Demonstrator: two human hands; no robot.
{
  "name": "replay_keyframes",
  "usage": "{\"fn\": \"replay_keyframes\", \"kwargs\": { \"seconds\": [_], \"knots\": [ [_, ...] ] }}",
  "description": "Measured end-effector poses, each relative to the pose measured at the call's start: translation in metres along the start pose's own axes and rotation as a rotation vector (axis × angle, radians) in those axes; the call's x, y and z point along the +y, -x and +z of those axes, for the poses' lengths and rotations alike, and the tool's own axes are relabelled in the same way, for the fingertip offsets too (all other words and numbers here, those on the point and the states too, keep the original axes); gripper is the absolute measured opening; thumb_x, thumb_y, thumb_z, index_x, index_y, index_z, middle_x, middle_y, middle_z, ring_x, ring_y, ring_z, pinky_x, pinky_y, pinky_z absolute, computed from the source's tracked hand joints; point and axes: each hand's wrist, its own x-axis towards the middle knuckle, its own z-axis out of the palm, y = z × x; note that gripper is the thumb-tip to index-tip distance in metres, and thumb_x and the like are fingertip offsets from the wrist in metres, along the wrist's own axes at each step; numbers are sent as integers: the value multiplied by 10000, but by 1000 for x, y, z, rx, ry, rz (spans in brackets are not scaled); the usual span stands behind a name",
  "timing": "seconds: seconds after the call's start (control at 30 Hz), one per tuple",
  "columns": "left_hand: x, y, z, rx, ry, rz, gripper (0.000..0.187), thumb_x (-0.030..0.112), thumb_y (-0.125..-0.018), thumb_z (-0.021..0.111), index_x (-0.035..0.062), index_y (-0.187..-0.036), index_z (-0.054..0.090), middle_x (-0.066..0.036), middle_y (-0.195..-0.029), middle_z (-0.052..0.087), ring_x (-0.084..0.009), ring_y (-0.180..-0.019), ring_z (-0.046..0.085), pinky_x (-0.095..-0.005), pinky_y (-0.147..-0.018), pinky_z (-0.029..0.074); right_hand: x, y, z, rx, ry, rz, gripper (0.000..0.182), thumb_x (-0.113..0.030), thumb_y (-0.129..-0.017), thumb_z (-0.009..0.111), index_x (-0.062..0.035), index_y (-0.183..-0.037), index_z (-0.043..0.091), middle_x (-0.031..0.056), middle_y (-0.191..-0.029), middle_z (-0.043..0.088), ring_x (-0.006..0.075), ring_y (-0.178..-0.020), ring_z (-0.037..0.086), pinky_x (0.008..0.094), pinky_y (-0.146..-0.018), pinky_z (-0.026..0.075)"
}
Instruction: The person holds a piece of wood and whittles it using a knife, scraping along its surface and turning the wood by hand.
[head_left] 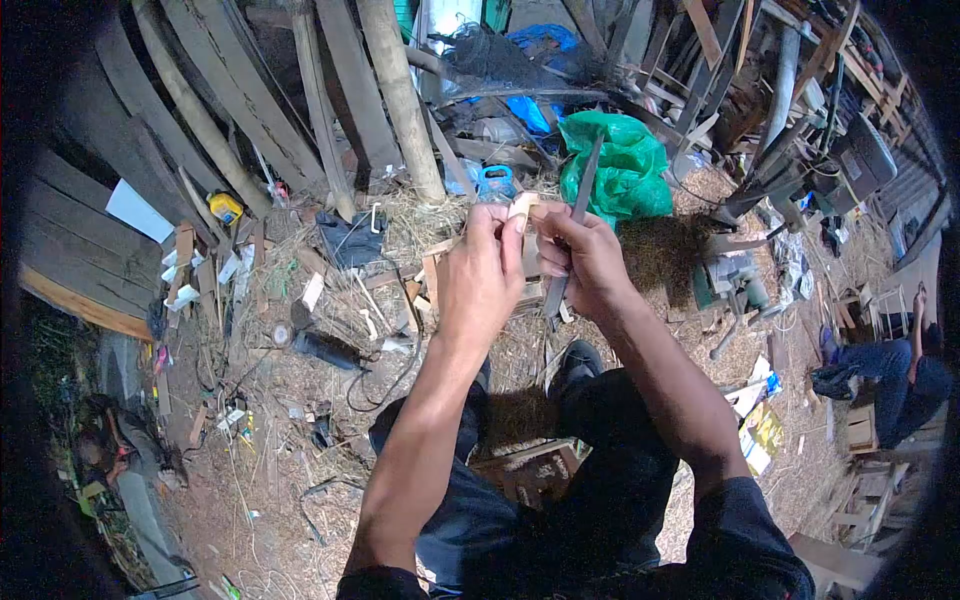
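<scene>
My left hand [487, 255] is closed, pinching a small pale piece of wood [522, 207] between thumb and fingers, in front of my chest. Close beside it, my right hand [588, 258] is wrapped round a long, flat, dark metal file [589, 180]. The file stands nearly upright in the view, its narrow end pointing away from me and its other end showing below my fingers. My right fingertips also reach the wood piece. Part of the wood is hidden by the fingers of both hands.
A green plastic bag [618, 165] lies beyond my right hand. Wooden planks [240, 85] lean at the back left. An angle grinder-like power tool [325, 348] with a cord lies on the littered floor. A metal machine [735, 285] stands right. Another person [890, 375] sits far right.
</scene>
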Motion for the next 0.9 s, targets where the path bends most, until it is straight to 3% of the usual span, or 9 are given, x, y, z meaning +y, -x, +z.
{"fn": "replay_keyframes", "kwargs": {
  "seconds": [0.13,0.23,0.3,0.37,0.5,0.6,0.67,0.87,0.9],
  "knots": [
    [0,-2,1,-43,52,-15,158,144,-949,526,20,-1032,476,-212,-795,654,-388,-685,653,-461,-560,500,0,-4,-10,8,91,-10,105,-181,-879,672,-88,-924,651,-95,-635,469,15,-512,407,207,-453,308],
    [-23,0,8,-9,207,-11,166,140,-951,519,0,-1029,476,-213,-822,657,-333,-651,661,-443,-566,502,3,-3,-6,39,275,-84,126,-186,-881,670,-65,-915,651,-82,-671,521,14,-549,442,207,-477,341],
    [-9,-5,-8,-135,711,-485,195,206,-1003,460,20,-987,517,-91,-753,609,-142,-592,596,-322,-481,536,8,-3,-7,-6,461,-237,130,-162,-924,622,-33,-936,635,-85,-653,503,8,-514,399,206,-444,279],
    [-9,-13,-23,-145,804,-538,245,262,-1022,428,39,-986,525,-50,-737,574,-112,-569,573,-282,-468,550,21,-10,-12,2,502,-286,136,-173,-926,625,-38,-937,635,-83,-656,508,9,-513,401,207,-443,276],
    [-30,-15,-35,-169,1212,-592,270,273,-1028,409,34,-1096,514,-26,-735,559,-80,-467,469,-230,-405,399,2,-2,-4,20,759,-255,247,-245,-916,658,-9,-957,594,-9,-819,601,38,-732,513,222,-631,408],
    [-40,-13,-39,-275,1745,-609,259,201,-1024,389,19,-1176,496,-5,-716,493,-63,-418,380,-217,-406,285,6,6,6,-39,791,-521,320,-198,-974,553,16,-1212,537,77,-927,604,124,-777,540,267,-725,460],
    [-46,-14,-42,-327,1971,-671,265,138,-1010,380,38,-1239,467,-1,-732,464,-52,-410,368,-212,-405,285,9,5,6,-87,887,-643,351,-96,-953,516,-42,-1300,515,110,-925,585,170,-818,558,297,-780,463],
    [-54,-11,-43,-310,2062,-668,117,85,-988,343,20,-955,435,-47,-753,476,-83,-405,396,-227,-378,312,-5,27,17,-153,1353,-647,635,61,-781,521,-249,-1335,550,149,-906,554,311,-803,616,378,-733,501],
    [-53,-11,-44,-285,2019,-690,133,91,-990,354,57,-1093,430,-35,-754,474,-74,-401,383,-218,-379,302,-4,28,18,-173,1393,-667,648,61,-771,524,-265,-1329,554,148,-900,550,333,-783,613,392,-712,509]
  ]
}}
